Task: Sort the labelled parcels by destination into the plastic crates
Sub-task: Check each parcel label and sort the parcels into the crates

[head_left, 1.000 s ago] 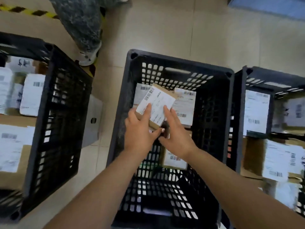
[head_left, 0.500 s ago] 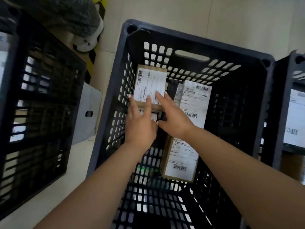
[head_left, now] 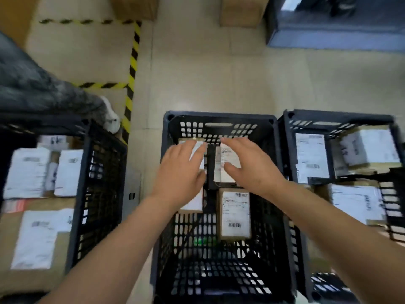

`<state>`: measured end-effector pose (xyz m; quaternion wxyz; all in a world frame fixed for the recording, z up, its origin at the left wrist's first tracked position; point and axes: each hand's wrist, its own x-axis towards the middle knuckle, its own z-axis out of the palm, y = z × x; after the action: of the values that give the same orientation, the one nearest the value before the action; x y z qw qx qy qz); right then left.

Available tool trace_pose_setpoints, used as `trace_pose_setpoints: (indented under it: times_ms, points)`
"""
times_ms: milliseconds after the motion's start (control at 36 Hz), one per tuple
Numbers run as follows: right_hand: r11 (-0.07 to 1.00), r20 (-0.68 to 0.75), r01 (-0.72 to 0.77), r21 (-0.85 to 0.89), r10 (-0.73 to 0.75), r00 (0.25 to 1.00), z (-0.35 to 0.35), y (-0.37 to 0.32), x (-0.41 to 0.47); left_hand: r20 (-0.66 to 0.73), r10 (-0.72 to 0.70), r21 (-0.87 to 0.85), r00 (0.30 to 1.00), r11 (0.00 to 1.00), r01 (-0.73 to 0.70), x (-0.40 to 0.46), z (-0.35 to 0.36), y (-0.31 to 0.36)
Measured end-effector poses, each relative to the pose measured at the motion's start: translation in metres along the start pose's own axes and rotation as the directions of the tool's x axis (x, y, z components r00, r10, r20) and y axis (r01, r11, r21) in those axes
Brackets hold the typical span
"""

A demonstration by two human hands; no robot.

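Beige floor tiles (head_left: 208, 69) cover the room, and a yellow-and-black hazard tape (head_left: 131, 69) runs on them at the far left. Three black plastic crates stand on this floor in a row. The middle crate (head_left: 219, 119) is under both hands. The left hand (head_left: 182, 172) hovers over the small parcel (head_left: 198, 153) at the far left of this crate, with straight spread fingers; it grasps nothing, and I cannot tell if the fingertips touch the label. The right hand (head_left: 249, 165) is also released, fingers straight and a little apart, above the second labelled parcel (head_left: 226, 163) at the far side. A third brown parcel (head_left: 235, 213) with a white barcode label lies flat nearer in the same crate, on the right of its bottom.

The left crate (head_left: 96, 194) holds white mailers and a big brown box with labels. The right crate (head_left: 337, 119) touches the middle one and holds several labelled parcels too. Beyond the left crate a person's grey trouser leg (head_left: 43, 88) and white shoe (head_left: 111, 119) stand on the floor. At the far side there are two cardboard boxes (head_left: 238, 12) and a dark blue platform (head_left: 335, 31). The picture is a little blurred, so the text of the labels is not readable.
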<state>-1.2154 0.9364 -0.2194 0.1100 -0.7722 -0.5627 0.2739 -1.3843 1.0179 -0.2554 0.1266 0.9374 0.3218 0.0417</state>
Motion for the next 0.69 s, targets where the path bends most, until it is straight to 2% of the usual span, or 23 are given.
trace_pose_setpoints:
  times_ms: [139,278,417,528,694]
  points:
    - [1.0,-0.109,0.01,-0.026,-0.013,0.994,-0.065,-0.048,-0.047,-0.084,0.228,0.041,0.97,0.973,-0.225,0.002,-0.095,0.032]
    - [0.999,-0.266,-0.027,-0.025,0.019,0.964,-0.147,-0.095,-0.111,-0.174,0.332,0.043,0.927,0.943,-0.33,-0.001,-0.196,0.074]
    - [0.991,-0.435,-0.109,-0.08,0.064,0.898,-0.225,-0.12,-0.202,-0.256,0.452,0.036,0.855,0.888,-0.459,-0.01,-0.284,0.132]
    - [0.976,-0.538,-0.201,-0.088,0.123,0.834,-0.27,-0.125,-0.292,-0.286,0.579,0.038,0.764,0.803,-0.594,-0.024,-0.329,0.185]
    - [0.93,-0.644,-0.339,-0.141,0.174,0.745,-0.304,-0.11,-0.416,-0.26,0.696,0.074,0.67,0.706,-0.705,-0.046,-0.363,0.291]
